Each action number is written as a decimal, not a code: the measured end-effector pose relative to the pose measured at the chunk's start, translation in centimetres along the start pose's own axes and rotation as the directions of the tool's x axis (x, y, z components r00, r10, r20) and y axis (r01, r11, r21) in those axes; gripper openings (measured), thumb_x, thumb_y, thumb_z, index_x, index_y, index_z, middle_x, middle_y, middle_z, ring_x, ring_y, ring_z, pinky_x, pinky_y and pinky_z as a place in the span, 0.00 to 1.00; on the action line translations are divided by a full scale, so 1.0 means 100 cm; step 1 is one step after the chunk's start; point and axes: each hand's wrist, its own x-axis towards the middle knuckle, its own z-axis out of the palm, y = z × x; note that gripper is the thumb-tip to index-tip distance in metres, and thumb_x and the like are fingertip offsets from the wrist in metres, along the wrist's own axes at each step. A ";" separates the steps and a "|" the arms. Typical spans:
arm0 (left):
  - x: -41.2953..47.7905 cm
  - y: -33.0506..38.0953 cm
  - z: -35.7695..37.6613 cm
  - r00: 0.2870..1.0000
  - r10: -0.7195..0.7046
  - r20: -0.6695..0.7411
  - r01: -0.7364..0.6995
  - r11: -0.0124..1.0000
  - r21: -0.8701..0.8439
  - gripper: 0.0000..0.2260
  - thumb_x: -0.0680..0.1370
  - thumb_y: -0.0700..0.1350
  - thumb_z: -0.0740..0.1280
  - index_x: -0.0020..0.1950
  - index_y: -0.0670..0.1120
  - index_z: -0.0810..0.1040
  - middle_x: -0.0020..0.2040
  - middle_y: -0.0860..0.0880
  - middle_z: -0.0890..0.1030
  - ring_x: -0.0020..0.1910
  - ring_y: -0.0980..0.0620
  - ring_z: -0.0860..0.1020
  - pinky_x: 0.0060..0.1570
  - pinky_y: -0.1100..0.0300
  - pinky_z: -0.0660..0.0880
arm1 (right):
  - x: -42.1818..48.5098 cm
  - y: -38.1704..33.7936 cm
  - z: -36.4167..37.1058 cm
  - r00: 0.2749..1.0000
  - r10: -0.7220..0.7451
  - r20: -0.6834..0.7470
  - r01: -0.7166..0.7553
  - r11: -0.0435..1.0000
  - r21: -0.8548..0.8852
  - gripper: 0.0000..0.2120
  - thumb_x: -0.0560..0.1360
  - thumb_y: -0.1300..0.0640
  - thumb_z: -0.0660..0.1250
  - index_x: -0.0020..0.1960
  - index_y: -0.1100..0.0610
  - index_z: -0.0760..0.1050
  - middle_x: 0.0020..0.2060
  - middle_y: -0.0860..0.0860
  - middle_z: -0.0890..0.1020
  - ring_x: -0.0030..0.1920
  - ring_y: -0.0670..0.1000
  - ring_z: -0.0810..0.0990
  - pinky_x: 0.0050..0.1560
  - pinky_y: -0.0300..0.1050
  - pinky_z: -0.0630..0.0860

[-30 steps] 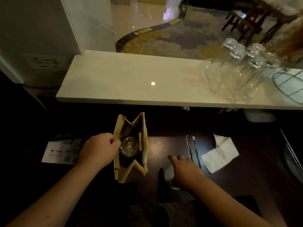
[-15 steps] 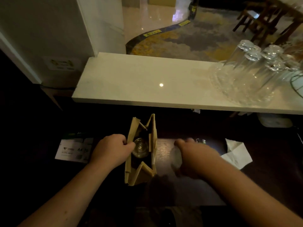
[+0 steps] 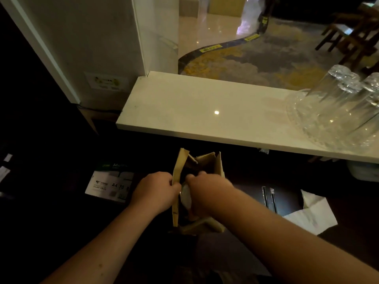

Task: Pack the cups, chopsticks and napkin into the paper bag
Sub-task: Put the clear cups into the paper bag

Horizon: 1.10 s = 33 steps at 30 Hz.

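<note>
Now | left hand grip: paper bag rim | right hand grip: cup | box: "A4 70"

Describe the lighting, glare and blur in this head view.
Head view: dim and underexposed, the dark table nearly black; one glare spot on the pale counter; right hand motion-blurred at the bag; wide-angle bending tilts the glasses at the right edge.

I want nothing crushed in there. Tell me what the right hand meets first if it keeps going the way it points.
The right hand, gripping a pale cup, points down into the open brown paper bag. It would probably meet the bag's inside first; its contents are hidden.
</note>
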 end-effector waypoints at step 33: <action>-0.010 -0.003 0.007 0.999 0.026 -0.017 -0.026 0.999 0.026 0.19 0.72 0.58 0.68 0.28 0.48 0.69 0.25 0.50 0.72 0.22 0.54 0.68 0.23 0.59 0.60 | 0.060 -0.008 0.088 0.991 0.087 0.099 -0.106 0.972 0.209 0.29 0.77 0.59 0.68 0.75 0.59 0.61 0.69 0.64 0.70 0.62 0.64 0.76 0.56 0.58 0.76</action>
